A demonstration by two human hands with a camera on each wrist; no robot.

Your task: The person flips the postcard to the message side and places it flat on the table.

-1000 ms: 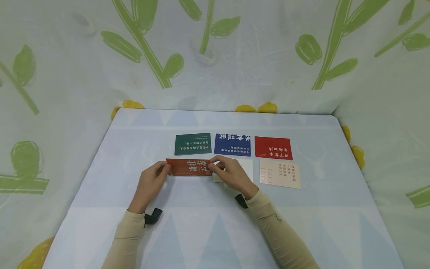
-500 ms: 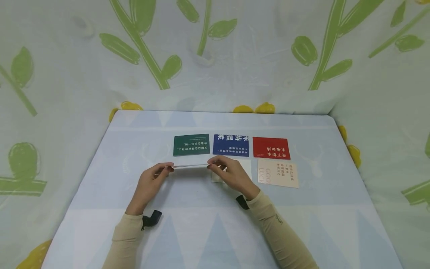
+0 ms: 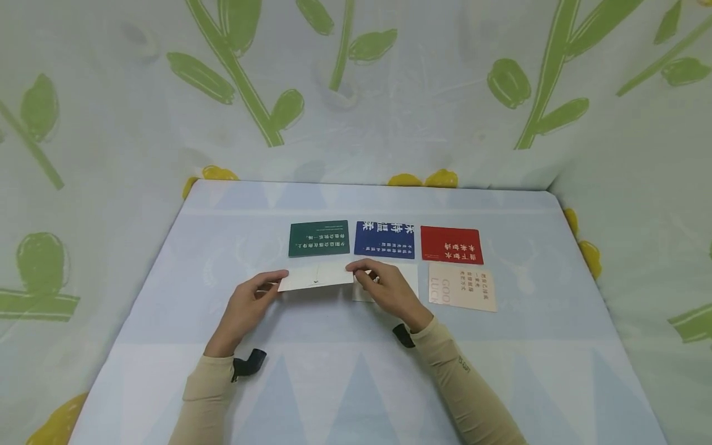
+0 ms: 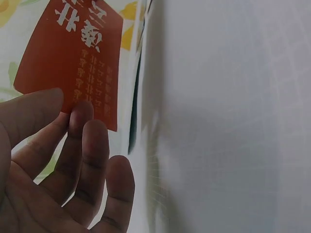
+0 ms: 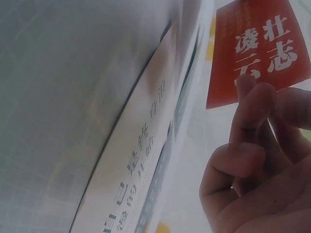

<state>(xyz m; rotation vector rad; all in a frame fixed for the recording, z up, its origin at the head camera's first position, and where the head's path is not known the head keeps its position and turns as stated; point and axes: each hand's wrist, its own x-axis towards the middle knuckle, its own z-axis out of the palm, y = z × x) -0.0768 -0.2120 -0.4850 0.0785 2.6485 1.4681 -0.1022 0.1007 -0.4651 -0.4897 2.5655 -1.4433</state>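
Head view: mid-frame, a thin, stiff postcard [image 3: 316,276] hangs above the pale, triangle-patterned table [image 3: 300,395], smooth white side showing, a fine line down its middle. The left hand [image 3: 247,306] pinches one end, the right hand [image 3: 389,292] the other! Just above lie flat rectangles: a green card [image 3: 319,238], a blue card [image 3: 384,242], a red card [image 3: 452,245]. Left wrist: upper left, an orange-red face with pale, brushy characters, clamped at its edge. Right wrist: same red face, upper right, edge firmly pinched.
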